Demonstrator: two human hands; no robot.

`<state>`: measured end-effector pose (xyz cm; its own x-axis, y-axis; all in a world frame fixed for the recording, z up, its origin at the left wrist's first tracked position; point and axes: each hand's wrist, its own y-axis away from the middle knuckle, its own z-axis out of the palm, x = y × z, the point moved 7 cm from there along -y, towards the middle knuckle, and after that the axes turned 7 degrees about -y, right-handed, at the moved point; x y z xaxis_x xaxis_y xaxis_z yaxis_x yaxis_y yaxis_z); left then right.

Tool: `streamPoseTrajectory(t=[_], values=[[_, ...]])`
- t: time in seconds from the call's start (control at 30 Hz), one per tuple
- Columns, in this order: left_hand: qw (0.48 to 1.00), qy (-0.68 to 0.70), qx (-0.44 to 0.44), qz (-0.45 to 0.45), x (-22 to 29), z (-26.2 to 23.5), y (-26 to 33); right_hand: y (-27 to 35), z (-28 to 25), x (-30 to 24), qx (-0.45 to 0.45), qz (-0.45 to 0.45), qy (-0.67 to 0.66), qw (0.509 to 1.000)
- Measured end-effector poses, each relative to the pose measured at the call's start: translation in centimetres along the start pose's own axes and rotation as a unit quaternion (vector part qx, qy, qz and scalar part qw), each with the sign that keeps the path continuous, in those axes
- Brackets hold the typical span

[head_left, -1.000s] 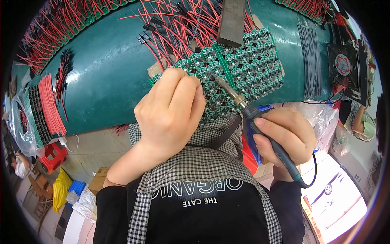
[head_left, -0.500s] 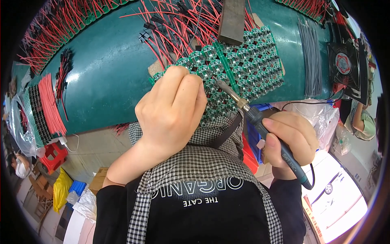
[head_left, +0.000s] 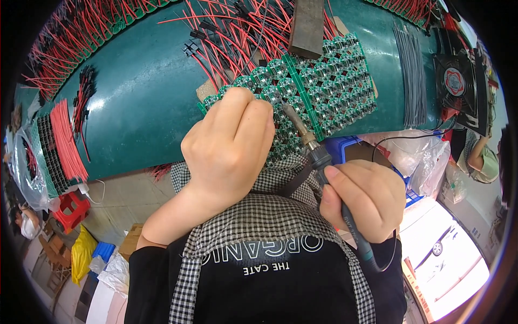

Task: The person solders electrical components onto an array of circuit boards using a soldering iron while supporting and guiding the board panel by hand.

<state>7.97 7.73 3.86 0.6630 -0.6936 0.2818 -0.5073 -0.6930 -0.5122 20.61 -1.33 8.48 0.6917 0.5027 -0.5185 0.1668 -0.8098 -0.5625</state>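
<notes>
A green panel of many small circuit boards (head_left: 345, 78) lies tilted at the table's near edge. My left hand (head_left: 226, 148) is closed over its left part, fingertips pinched together and turned away, so what they hold is hidden. My right hand (head_left: 369, 197) grips a soldering iron (head_left: 319, 157) by its dark handle. The iron's metal tip is over the boards, just right of my left fingers; whether it touches cannot be made out. Red and black wires (head_left: 245, 35) fan out beyond the panel. A dark rectangular block (head_left: 307, 29) rests at its far edge.
Bundles of grey wires (head_left: 411, 78) and red wires (head_left: 69, 137) lie on the green table (head_left: 143, 102). A black fan (head_left: 456, 83) stands at the right. More wired boards (head_left: 81, 40) line the far left. The iron's cord hangs beside my right wrist.
My right hand has shifted left and nearer my body, bringing the soldering iron to a steeper angle. Its tip has moved slightly left. My left hand is nearly still.
</notes>
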Motion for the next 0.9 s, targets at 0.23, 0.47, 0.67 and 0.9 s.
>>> streamPoseTrajectory(t=[0.23, 0.47, 0.67, 0.9], values=[[1.0, 0.01, -0.009, -0.006, 0.2, 0.1, 0.0, -0.2, 0.3, -1.0, 0.002, -0.016, 0.051, 0.999], [0.999, 0.052, -0.002, -0.014, -0.3, -0.7, -0.2, -0.7, 0.6, -1.7, -0.019, -0.016, 0.088, 0.996], [0.997, 0.065, -0.016, -0.03, -1.0, -1.1, 0.6, -0.8, -0.3, 0.2, -0.015, 0.031, -0.019, 0.999], [0.996, 0.078, 0.008, -0.031, -2.1, -1.3, -0.1, -0.1, -3.0, 1.7, 0.087, 0.089, -0.072, 0.99]])
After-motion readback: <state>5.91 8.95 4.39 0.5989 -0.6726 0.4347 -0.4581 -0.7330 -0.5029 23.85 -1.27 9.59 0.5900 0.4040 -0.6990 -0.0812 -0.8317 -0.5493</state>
